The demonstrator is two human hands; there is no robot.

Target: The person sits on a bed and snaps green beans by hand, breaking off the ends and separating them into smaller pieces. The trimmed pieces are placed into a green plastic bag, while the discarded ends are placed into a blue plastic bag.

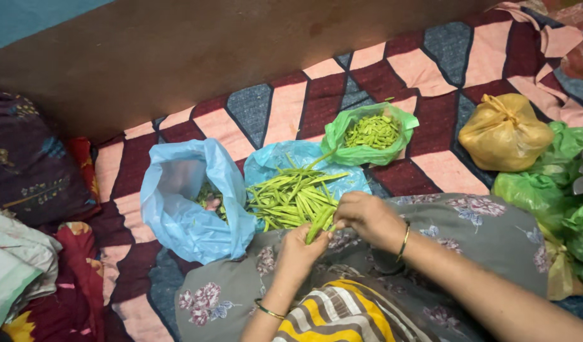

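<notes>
1. Small bunch of long green bean pods (319, 223): held between both hands, over the lap, tilted with the upper ends toward the right hand.
2. Left hand (299, 252): fingers curled around the lower end of the bunch, grasping it from below. Thin gold bangle (268, 310) on the wrist.
3. Right hand (367, 217): fingers pinched closed on the upper end of the same bunch, knuckles up. A second thin bangle (403, 241) on this wrist.
4. Grey floral cloth (481, 234) covers the lap under both hands; a yellow-and-grey striped fabric (342, 316) shows below the left wrist.
5. Just ahead of the hands: loose heap of whole green pods (291, 196) lying on a flattened pale blue plastic bag (272, 161).
6. Ahead and left of the left hand: open light blue plastic bag (190, 221), mouth upward, some green scraps (209, 193) inside; exact contents hard to tell.
7. Farther ahead of the right hand: open green plastic bag (342, 136) holding short cut green pieces (372, 131).
8. Well right of the right hand: knotted yellow plastic bag (503, 133); beside it, several green plastic bags (551, 190).
9. Everything rests on a patchwork quilt of maroon, pink and grey-blue (291, 107).
</notes>
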